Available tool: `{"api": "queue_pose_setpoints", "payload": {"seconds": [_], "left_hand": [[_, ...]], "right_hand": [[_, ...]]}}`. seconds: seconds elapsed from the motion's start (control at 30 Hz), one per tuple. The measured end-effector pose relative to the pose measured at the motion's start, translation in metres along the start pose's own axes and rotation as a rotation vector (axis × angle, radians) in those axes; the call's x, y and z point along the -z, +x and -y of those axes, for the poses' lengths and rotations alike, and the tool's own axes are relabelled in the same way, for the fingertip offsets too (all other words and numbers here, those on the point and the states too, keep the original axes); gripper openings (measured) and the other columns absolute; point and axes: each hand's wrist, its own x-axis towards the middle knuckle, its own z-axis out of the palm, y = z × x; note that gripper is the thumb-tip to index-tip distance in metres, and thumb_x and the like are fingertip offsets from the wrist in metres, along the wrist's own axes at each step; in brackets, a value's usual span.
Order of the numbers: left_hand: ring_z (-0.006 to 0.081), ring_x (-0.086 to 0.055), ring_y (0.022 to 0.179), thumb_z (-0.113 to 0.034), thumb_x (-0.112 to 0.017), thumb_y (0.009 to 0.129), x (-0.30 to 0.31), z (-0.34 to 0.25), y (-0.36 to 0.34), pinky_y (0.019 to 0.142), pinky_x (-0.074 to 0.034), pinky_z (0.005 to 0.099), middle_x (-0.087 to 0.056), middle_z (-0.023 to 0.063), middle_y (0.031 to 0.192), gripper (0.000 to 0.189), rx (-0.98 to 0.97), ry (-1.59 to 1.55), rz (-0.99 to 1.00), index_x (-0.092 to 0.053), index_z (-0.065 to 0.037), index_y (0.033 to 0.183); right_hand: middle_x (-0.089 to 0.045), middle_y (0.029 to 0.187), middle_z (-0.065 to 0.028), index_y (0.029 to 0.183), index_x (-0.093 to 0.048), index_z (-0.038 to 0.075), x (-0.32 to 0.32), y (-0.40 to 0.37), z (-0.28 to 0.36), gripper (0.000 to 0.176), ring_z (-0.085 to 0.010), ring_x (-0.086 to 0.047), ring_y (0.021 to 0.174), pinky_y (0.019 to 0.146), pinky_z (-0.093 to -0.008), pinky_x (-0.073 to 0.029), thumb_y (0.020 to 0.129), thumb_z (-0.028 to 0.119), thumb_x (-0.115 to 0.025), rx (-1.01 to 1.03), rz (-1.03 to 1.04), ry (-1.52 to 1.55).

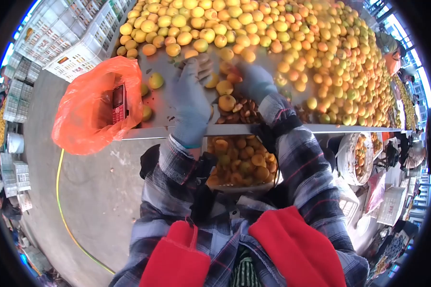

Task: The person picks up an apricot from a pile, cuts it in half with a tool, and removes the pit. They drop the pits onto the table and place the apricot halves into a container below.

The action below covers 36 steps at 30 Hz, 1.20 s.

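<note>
Both my hands wear grey gloves over the metal table (158, 105), in front of a large heap of yellow-orange fruit (273, 28). My left hand (191, 91) has its fingers curled at the heap's near edge; whether something is inside them is hidden. Motion blurs my right hand (257, 80), which is beside a reddish fruit, and its fingers cannot be made out. Between the hands lie a few loose fruits (226, 102) and a small pile of brown pits (239, 112). Below the table edge, a container of fruit pieces (244, 160) stands near my body.
An orange plastic bag (76, 110) with a red phone (119, 107) sits at the table's left corner. White crates (72, 57) are stacked at the upper left. A white bucket of fruit (354, 158) stands at the right. A yellow hose (64, 210) crosses the floor.
</note>
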Motion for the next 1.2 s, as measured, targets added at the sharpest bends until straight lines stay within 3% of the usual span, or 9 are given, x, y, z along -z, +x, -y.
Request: {"api": "queue_pose_setpoints", "payload": {"seconds": [0.17, 0.23, 0.33, 0.53, 0.63, 0.7, 0.9, 1.0, 1.2], "left_hand": [[0.0157, -0.057, 0.096, -0.029, -0.042, 0.097, -0.002, 0.006, 0.002, 0.083, -0.046, 0.0298, -0.060, 0.0082, 0.105, 0.035, 0.059, -0.025, -0.032, -0.055, -0.001, 0.114], [0.0148, -0.059, 0.090, -0.029, -0.045, 0.097, -0.009, 0.005, -0.004, 0.079, -0.046, 0.0281, -0.060, 0.0063, 0.105, 0.033, 0.098, -0.047, 0.039, -0.054, -0.003, 0.114], [0.0131, -0.061, 0.084, -0.028, -0.048, 0.096, -0.023, -0.002, -0.017, 0.074, -0.048, 0.0258, -0.060, 0.0043, 0.106, 0.031, 0.154, -0.207, 0.331, -0.052, -0.004, 0.116], [0.0124, -0.060, 0.090, -0.020, -0.054, 0.094, -0.031, 0.010, -0.017, 0.076, -0.050, 0.0249, -0.059, 0.0034, 0.105, 0.030, 0.080, -0.386, 0.519, -0.051, -0.002, 0.118], [0.0134, -0.059, 0.095, -0.008, -0.061, 0.085, -0.032, 0.000, -0.020, 0.077, -0.050, 0.0248, -0.058, 0.0032, 0.106, 0.034, -0.045, 0.171, 0.492, -0.051, -0.001, 0.117], [0.0130, -0.057, 0.096, 0.001, -0.064, 0.076, -0.038, -0.009, -0.026, 0.078, -0.049, 0.0241, -0.057, 0.0039, 0.107, 0.042, -0.253, 0.416, 0.510, -0.052, -0.001, 0.116], [0.0117, -0.053, 0.102, -0.016, -0.066, 0.085, -0.041, 0.012, -0.030, 0.090, -0.043, 0.0250, -0.052, 0.0062, 0.120, 0.046, 0.061, -0.028, 0.573, -0.049, 0.000, 0.125], [0.0141, -0.050, 0.108, -0.032, -0.044, 0.098, -0.048, 0.013, -0.034, 0.098, -0.037, 0.0285, -0.052, 0.0067, 0.120, 0.042, 0.050, -0.244, 0.609, -0.050, 0.001, 0.123], [0.0202, -0.050, 0.111, -0.016, -0.037, 0.094, -0.037, 0.008, -0.022, 0.101, -0.037, 0.0336, -0.053, 0.0116, 0.115, 0.033, 0.153, -0.512, 0.516, -0.051, 0.007, 0.113]], "right_hand": [[-0.065, 0.082, -0.0102, 0.111, -0.059, 0.007, 0.016, -0.014, -0.004, 0.037, -0.0207, -0.064, 0.071, 0.064, -0.0322, -0.051, 0.080, 0.027, -0.066, 0.042, -0.066, 0.176], [-0.061, 0.072, -0.0059, 0.116, -0.055, 0.002, 0.026, -0.035, -0.006, 0.035, -0.0091, -0.055, 0.056, 0.048, -0.0232, -0.043, 0.087, 0.020, -0.062, 0.125, 0.084, 1.169], [-0.058, 0.073, -0.0018, 0.123, -0.049, 0.001, 0.043, -0.066, 0.011, 0.036, -0.0032, -0.046, 0.051, 0.042, -0.0177, -0.033, 0.092, 0.017, -0.058, 0.105, 0.156, 1.474], [-0.055, 0.079, 0.0030, 0.121, -0.050, 0.002, 0.045, -0.095, 0.020, 0.036, -0.0007, -0.040, 0.053, 0.046, -0.0150, -0.029, 0.092, 0.020, -0.059, 0.158, -0.193, 1.364], [-0.054, 0.077, 0.0028, 0.119, -0.051, 0.001, 0.044, -0.103, 0.010, 0.033, -0.0003, -0.040, 0.053, 0.045, -0.0152, -0.029, 0.092, 0.020, -0.059, 0.129, -0.264, 1.357], [-0.061, 0.081, -0.0025, 0.121, -0.050, -0.001, 0.046, -0.112, 0.009, 0.034, -0.0077, -0.056, 0.065, 0.058, -0.0215, -0.046, 0.092, 0.016, -0.057, 0.069, -0.196, 1.310], [-0.048, 0.059, 0.0019, 0.103, -0.052, 0.004, 0.023, -0.117, 0.012, 0.022, -0.0067, -0.044, 0.043, 0.038, -0.0203, -0.035, 0.093, 0.023, -0.057, 0.009, -0.258, 1.502], [-0.046, 0.057, 0.0043, 0.099, -0.054, 0.004, 0.011, -0.113, 0.007, 0.023, -0.0051, -0.042, 0.042, 0.039, -0.0193, -0.032, 0.093, 0.026, -0.056, 0.161, -0.323, 1.263], [-0.041, 0.048, 0.0038, 0.091, -0.056, 0.001, 0.047, -0.123, 0.022, 0.046, -0.0041, -0.034, 0.038, 0.038, -0.0206, -0.024, 0.095, 0.045, -0.046, 0.135, -0.232, 1.249]]}}
